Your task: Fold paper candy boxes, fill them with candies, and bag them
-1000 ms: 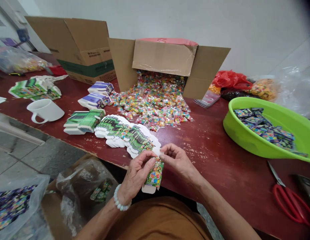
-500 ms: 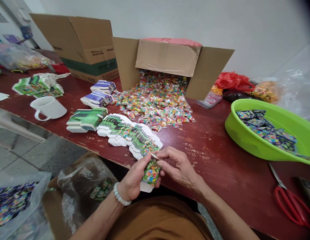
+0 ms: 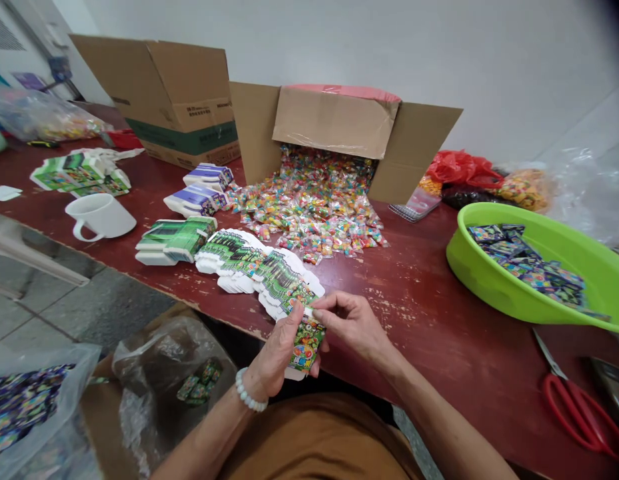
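Near the table's front edge my left hand (image 3: 278, 352), with a beaded bracelet on the wrist, is wrapped round a small green printed carton (image 3: 307, 339). My right hand (image 3: 353, 325) pinches the white flap at the carton's upper end between thumb and forefinger. Just beyond the hands lies a fanned row of flat green cartons (image 3: 269, 267), overlapping one another. Farther left, more green cartons (image 3: 176, 238) are stacked. Behind them, small clear packets of colourful candy (image 3: 314, 213) spill from a cardboard box (image 3: 336, 120) lying on its side.
A green basin (image 3: 514, 303) with dark printed packets stands at the right, red-handled scissors (image 3: 572, 407) in front of it. A white mug (image 3: 106, 217), purple cartons (image 3: 196, 200) and a tall cardboard box (image 3: 194, 87) are on the left. Below the edge sits a plastic-lined box (image 3: 154, 373).
The carton has turned a little and shifted slightly right in my left hand. My right fingers have moved the flap at its upper end, which now lies flatter.
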`<control>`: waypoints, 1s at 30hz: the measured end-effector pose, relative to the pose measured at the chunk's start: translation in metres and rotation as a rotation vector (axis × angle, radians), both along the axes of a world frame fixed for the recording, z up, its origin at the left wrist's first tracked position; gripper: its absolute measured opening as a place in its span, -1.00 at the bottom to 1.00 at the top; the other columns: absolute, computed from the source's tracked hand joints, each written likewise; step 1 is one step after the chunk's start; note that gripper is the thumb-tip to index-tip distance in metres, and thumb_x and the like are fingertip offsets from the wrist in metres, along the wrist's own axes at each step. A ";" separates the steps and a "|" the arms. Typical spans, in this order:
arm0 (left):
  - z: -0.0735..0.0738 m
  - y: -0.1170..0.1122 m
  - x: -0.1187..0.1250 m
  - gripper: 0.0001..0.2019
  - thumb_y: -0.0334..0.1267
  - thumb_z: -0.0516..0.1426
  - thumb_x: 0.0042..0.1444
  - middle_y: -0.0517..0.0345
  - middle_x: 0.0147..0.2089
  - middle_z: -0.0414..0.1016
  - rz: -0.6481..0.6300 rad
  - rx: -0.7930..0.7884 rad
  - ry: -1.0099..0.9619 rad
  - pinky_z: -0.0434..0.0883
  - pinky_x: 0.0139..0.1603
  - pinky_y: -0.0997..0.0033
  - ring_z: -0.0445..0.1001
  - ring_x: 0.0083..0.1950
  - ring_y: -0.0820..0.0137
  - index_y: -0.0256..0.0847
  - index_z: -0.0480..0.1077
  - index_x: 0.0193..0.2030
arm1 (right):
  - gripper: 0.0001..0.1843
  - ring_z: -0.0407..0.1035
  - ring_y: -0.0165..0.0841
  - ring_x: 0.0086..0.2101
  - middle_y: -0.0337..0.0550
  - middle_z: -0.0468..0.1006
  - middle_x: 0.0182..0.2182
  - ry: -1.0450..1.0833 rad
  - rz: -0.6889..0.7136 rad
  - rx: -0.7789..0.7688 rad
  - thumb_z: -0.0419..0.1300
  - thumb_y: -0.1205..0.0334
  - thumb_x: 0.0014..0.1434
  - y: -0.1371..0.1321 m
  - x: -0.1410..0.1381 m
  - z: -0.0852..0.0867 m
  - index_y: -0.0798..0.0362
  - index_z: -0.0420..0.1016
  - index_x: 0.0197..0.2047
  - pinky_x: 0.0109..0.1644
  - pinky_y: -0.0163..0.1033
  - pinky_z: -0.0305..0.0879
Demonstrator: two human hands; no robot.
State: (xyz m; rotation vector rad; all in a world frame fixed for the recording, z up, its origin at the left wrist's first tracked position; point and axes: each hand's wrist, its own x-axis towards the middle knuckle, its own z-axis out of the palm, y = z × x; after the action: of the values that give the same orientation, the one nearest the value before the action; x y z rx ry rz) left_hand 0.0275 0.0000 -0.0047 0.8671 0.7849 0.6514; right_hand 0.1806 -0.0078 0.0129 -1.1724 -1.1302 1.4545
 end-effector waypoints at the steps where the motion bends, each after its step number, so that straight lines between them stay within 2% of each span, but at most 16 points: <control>1: 0.000 0.001 0.000 -0.33 0.28 -0.10 0.17 0.04 -0.51 0.48 0.005 -0.007 0.002 0.30 -0.64 0.51 0.36 -0.67 0.47 -0.36 0.49 -0.29 | -0.79 0.36 -0.44 -0.67 -0.25 0.50 -0.58 -0.045 0.005 0.048 0.24 0.10 0.14 -0.003 -0.001 0.000 0.09 0.48 -0.30 -0.57 -0.35 0.29; 4: 0.001 0.002 0.001 -0.36 0.29 -0.05 0.13 0.10 -0.49 0.48 0.068 -0.052 0.008 0.29 -0.65 0.52 0.36 -0.65 0.47 -0.31 0.47 -0.11 | -0.84 0.47 -0.36 -0.38 -0.10 0.55 -0.28 -0.223 0.018 0.306 0.19 0.14 0.20 -0.014 -0.005 0.000 0.04 0.51 -0.25 -0.34 -0.28 0.41; 6: 0.000 0.002 0.002 -0.41 0.25 0.00 0.13 0.13 -0.45 0.50 0.130 -0.067 0.008 0.33 -0.59 0.53 0.39 -0.61 0.48 -0.24 0.43 0.00 | -0.88 0.44 -0.30 -0.16 -0.04 0.52 -0.14 -0.339 0.002 0.467 0.18 0.20 0.21 -0.019 -0.006 0.000 0.03 0.51 -0.21 -0.11 -0.20 0.40; 7: -0.001 0.001 0.002 -0.43 0.23 0.02 0.14 0.14 -0.43 0.50 0.146 -0.067 0.007 0.35 -0.56 0.53 0.40 -0.59 0.49 -0.21 0.41 0.03 | -0.88 0.42 -0.29 -0.11 -0.04 0.51 -0.12 -0.377 -0.001 0.510 0.17 0.22 0.22 -0.020 -0.005 -0.001 0.03 0.50 -0.20 -0.04 -0.19 0.37; 9: -0.003 -0.002 0.000 -0.44 0.20 0.02 0.15 0.16 -0.41 0.49 0.134 -0.065 0.000 0.35 -0.55 0.51 0.40 -0.58 0.49 -0.17 0.35 0.11 | -0.85 0.43 -0.34 -0.15 -0.08 0.52 -0.14 -0.414 0.068 0.502 0.11 0.21 0.27 -0.012 0.000 -0.006 0.03 0.49 -0.24 -0.03 -0.22 0.35; 12: -0.006 -0.009 -0.008 -0.47 0.09 0.11 0.15 0.15 -0.34 0.50 0.082 -0.113 -0.045 0.37 -0.48 0.48 0.44 -0.53 0.46 -0.09 0.23 0.20 | -0.68 0.45 -0.38 -0.27 -0.15 0.56 -0.25 -0.582 0.145 0.399 -0.04 0.14 0.35 0.024 0.020 -0.017 0.04 0.49 -0.24 -0.16 -0.28 0.37; 14: -0.007 -0.015 -0.016 -0.49 -0.04 0.19 0.12 0.09 -0.23 0.53 0.060 -0.165 -0.090 0.41 -0.33 0.43 0.51 -0.39 0.41 -0.09 0.22 0.18 | -0.68 0.45 -0.33 -0.26 -0.13 0.56 -0.26 -0.918 -0.091 0.379 -0.06 0.14 0.34 0.062 0.035 -0.026 0.06 0.49 -0.16 -0.17 -0.25 0.37; 16: -0.010 -0.022 -0.026 -0.56 -0.14 0.24 0.09 0.01 -0.15 0.54 0.037 -0.207 -0.099 0.41 -0.18 0.35 0.53 -0.27 0.35 -0.14 0.28 0.09 | -0.69 0.38 -0.22 -0.05 0.03 0.50 -0.03 -1.018 -0.181 0.376 0.01 0.24 0.28 0.101 0.048 -0.035 0.11 0.44 0.01 0.03 -0.14 0.28; 18: -0.014 -0.028 -0.041 -0.64 -0.18 0.27 0.06 -0.04 -0.12 0.55 0.023 -0.234 -0.060 0.40 -0.13 0.30 0.53 -0.21 0.30 -0.17 0.35 -0.02 | -0.61 0.28 -0.17 0.08 0.09 0.41 0.10 -1.080 -0.180 0.379 0.08 0.29 0.22 0.132 0.056 -0.043 0.12 0.38 0.11 0.16 -0.09 0.16; 20: -0.018 -0.030 -0.060 -0.69 -0.21 0.30 0.01 -0.03 -0.10 0.55 0.030 -0.243 0.000 0.40 -0.13 0.28 0.51 -0.19 0.29 -0.18 0.37 -0.13 | -0.53 0.23 -0.13 0.11 0.11 0.38 0.13 -1.128 -0.151 0.369 0.15 0.28 0.17 0.151 0.059 -0.049 0.12 0.35 0.16 0.20 -0.07 0.09; 23: -0.025 -0.026 -0.097 -0.72 -0.22 0.33 -0.05 0.10 -0.23 0.53 0.055 -0.155 0.127 0.37 -0.18 0.37 0.46 -0.23 0.34 -0.18 0.38 -0.23 | -0.53 0.28 -0.09 0.04 0.11 0.43 0.05 -1.179 -0.129 0.330 0.21 0.21 0.14 0.158 0.062 -0.054 0.10 0.39 0.13 0.13 -0.07 0.14; 25: -0.032 -0.020 -0.122 -0.70 -0.22 0.35 -0.09 0.18 -0.31 0.48 -0.019 -0.071 0.251 0.33 -0.26 0.45 0.42 -0.28 0.40 -0.18 0.40 -0.22 | -0.61 0.34 -0.11 -0.04 0.06 0.49 -0.04 -1.189 -0.124 0.307 0.23 0.18 0.11 0.153 0.067 -0.054 0.06 0.47 0.03 0.03 -0.11 0.20; 28: -0.044 -0.015 -0.152 -0.58 -0.20 0.37 -0.15 0.20 -0.28 0.47 -0.267 -0.047 0.391 0.29 -0.32 0.49 0.39 -0.30 0.41 -0.16 0.45 -0.10 | -0.77 0.39 -0.20 -0.19 -0.05 0.55 -0.21 -1.164 -0.134 0.285 0.26 0.18 0.08 0.142 0.077 -0.053 0.03 0.53 -0.17 -0.12 -0.20 0.23; 30: -0.048 -0.013 -0.162 -0.56 -0.16 0.36 -0.16 0.17 -0.26 0.50 -0.409 -0.063 0.409 0.29 -0.29 0.45 0.41 -0.27 0.37 -0.16 0.47 -0.08 | -0.88 0.39 -0.26 -0.26 -0.10 0.56 -0.29 -1.122 -0.162 0.280 0.24 0.22 0.07 0.133 0.084 -0.052 0.03 0.53 -0.28 -0.17 -0.25 0.22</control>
State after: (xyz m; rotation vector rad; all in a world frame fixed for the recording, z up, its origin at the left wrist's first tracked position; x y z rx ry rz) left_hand -0.1344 -0.0133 -0.0530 1.0810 0.9500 0.0843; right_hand 0.2650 0.1256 -0.0395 -1.8652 -1.8228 0.3940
